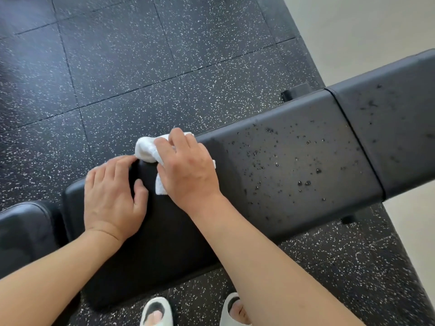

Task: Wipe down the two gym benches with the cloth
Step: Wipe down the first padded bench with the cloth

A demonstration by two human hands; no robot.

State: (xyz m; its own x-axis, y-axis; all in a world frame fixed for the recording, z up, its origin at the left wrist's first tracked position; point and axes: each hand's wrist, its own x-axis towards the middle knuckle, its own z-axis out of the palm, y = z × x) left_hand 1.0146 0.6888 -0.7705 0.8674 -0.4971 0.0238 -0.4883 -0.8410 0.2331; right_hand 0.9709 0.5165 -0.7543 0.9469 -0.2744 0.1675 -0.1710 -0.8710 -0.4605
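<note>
A black padded gym bench (pixel 294 175) runs from lower left to upper right, its middle pad dotted with water droplets. My right hand (pixel 188 170) presses a bunched white cloth (pixel 147 149) onto the bench's far edge. My left hand (pixel 113 198) lies flat on the pad just left of the cloth, fingers over the far edge and fingertips touching the cloth. A second black pad (pixel 23 231) shows at the far left edge; I cannot tell whether it belongs to another bench.
Black speckled rubber floor tiles (pixel 141 67) surround the bench. A pale floor strip (pixel 364 31) lies at the upper right. My feet in white slippers (pixel 156 311) stand at the bench's near side. A bench foot (pixel 299 90) sticks out behind the pad.
</note>
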